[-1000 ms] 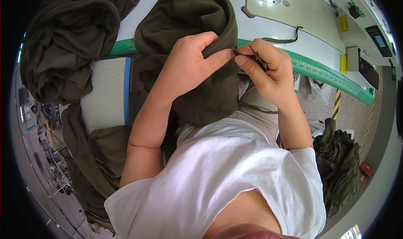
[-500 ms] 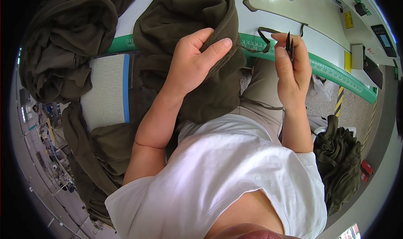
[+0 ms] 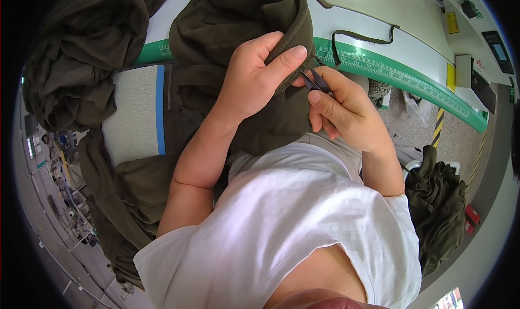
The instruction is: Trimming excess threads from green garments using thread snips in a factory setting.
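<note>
My left hand (image 3: 257, 73) is closed on the thick seamed edge of a dark olive-brown fabric garment (image 3: 233, 16), its thumb lying along the seam. In my right hand (image 3: 349, 108) are small black thread snips (image 3: 318, 83), held between thumb and fingers. Their pointed blades meet the garment's edge just beside my left thumb. The garment spreads over the table edge and down onto my lap. A narrow dark fabric strip (image 3: 363, 37) lies on the white table to the right, apart from both hands.
A green measuring band (image 3: 401, 81) runs along the table's front edge. A pale machine bed (image 3: 390, 8) sits at the back right. Dark fabric heaps (image 3: 86, 59) lie at left, and more cloth (image 3: 436, 211) fills a bin at right. A pale blue-edged panel (image 3: 132, 114) stands left.
My right hand has moved left with the snips, from above the table edge to the garment's seam. The dark strip now lies away from it on the table. My left hand has barely shifted.
</note>
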The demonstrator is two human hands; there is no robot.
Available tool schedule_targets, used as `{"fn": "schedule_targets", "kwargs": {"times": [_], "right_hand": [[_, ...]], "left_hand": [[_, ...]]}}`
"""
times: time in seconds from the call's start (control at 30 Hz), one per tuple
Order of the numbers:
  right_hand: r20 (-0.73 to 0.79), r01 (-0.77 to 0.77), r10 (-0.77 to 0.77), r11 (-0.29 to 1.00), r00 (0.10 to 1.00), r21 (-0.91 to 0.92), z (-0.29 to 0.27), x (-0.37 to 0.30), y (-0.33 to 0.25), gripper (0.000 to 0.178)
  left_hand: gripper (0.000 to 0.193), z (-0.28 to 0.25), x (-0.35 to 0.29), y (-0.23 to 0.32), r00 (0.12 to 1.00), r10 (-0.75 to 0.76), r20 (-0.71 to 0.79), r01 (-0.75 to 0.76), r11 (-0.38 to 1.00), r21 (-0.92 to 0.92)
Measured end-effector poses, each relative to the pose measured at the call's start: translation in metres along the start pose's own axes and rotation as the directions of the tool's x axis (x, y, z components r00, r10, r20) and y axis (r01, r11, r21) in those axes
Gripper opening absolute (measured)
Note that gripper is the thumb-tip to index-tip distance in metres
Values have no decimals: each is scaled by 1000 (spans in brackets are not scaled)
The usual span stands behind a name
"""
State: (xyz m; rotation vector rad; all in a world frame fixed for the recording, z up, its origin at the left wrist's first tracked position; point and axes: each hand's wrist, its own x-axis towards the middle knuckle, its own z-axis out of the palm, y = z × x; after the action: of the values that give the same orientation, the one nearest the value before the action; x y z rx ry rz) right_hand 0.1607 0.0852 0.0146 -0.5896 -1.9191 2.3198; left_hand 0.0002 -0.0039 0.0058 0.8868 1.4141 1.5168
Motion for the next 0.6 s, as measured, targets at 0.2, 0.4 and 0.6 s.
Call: {"fn": "schedule_targets", "kwargs": {"times": [0.2,0.4,0.6], "right_hand": [[-6,5,-5,1000,1000,29,0,2,2,22],[2,2,-2,1000,1000,8,0,2,2,22],[11,-9,9,1000,1000,26,-1,2,4,22]], "left_hand": [[21,2,-1,1,1000,14,-10,-13,1000,10],[21,2,-1,-1,1000,18,1,-18,1000,25],[22,1,-1,-2,999,33,5,-33,996,83]]}}
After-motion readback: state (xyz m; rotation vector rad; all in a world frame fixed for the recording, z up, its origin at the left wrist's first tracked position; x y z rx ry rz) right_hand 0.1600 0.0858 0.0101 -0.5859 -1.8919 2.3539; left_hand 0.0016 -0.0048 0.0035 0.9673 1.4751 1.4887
